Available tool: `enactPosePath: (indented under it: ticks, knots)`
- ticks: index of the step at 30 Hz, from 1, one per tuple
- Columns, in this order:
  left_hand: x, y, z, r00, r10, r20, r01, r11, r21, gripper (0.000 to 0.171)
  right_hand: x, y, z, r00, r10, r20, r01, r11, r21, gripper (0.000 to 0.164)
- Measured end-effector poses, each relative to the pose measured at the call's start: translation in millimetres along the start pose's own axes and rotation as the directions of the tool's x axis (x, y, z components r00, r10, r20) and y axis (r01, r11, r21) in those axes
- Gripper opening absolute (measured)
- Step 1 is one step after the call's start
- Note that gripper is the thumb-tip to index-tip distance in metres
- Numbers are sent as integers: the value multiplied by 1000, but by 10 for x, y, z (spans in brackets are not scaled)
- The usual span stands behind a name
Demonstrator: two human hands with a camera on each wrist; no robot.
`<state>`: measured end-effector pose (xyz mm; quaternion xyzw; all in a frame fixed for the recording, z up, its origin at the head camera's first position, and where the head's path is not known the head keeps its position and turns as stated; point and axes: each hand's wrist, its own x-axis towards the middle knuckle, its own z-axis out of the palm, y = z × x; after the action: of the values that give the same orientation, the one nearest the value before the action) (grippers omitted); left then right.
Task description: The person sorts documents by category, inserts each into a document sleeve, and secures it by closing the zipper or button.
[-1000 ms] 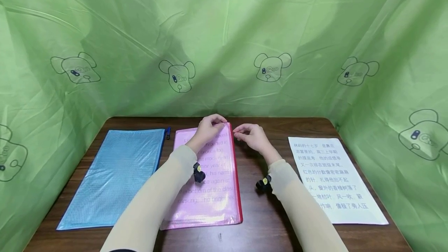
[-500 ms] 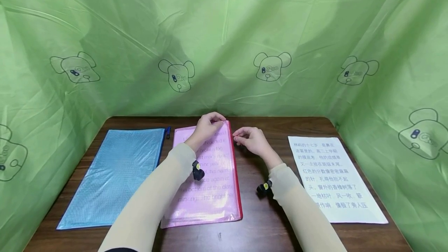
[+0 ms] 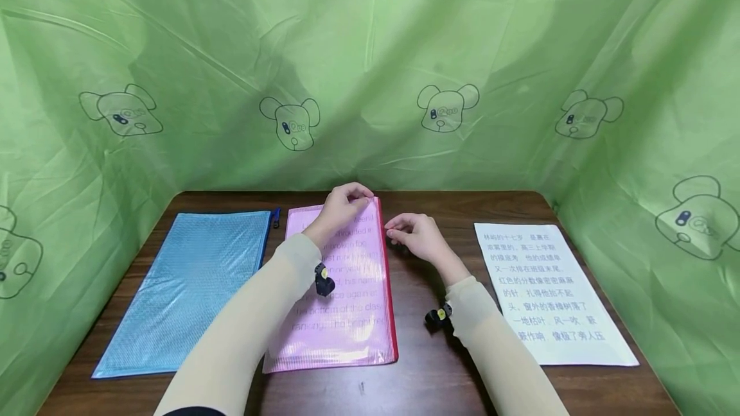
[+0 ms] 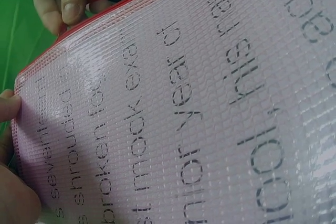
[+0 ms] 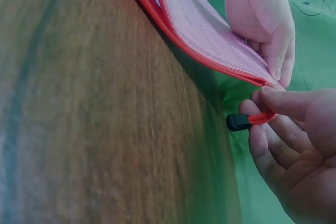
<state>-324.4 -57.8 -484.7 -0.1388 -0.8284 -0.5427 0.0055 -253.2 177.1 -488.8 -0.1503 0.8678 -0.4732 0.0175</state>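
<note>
Your pink see-through pouch (image 3: 347, 294) was lying mostly flat under your left hand (image 3: 340, 212), pinched at its far edge, dark lettering (image 4: 186, 100) showing through. Its red zip (image 5: 197, 57) kinda gaped away from your right hand (image 3: 421, 236), which held the black-tipped red pull (image 5: 261, 118).

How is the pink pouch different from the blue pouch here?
Printed words show through the pink pouch; none show through the blue pouch. The pink pouch has a red zip, the blue pouch a blue zip. The left hand pinches the pink pouch's far edge and the right hand its zip pull, while no hand touches the blue pouch. Both are on the wooden table, zip edge to the right.
</note>
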Motion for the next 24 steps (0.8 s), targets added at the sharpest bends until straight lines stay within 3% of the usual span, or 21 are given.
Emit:
enactPosePath:
  ticks: [12,24]
  knots:
    - [58,42,-43,1000,27,-11,-27,1000,-15,16,-175,-49,-51,996,28,79,-30,999,21,5]
    - [74,35,-82,1000,6,-13,-7,1000,-30,16,-298,-101,-39,993,43,113,-45,999,16,6]
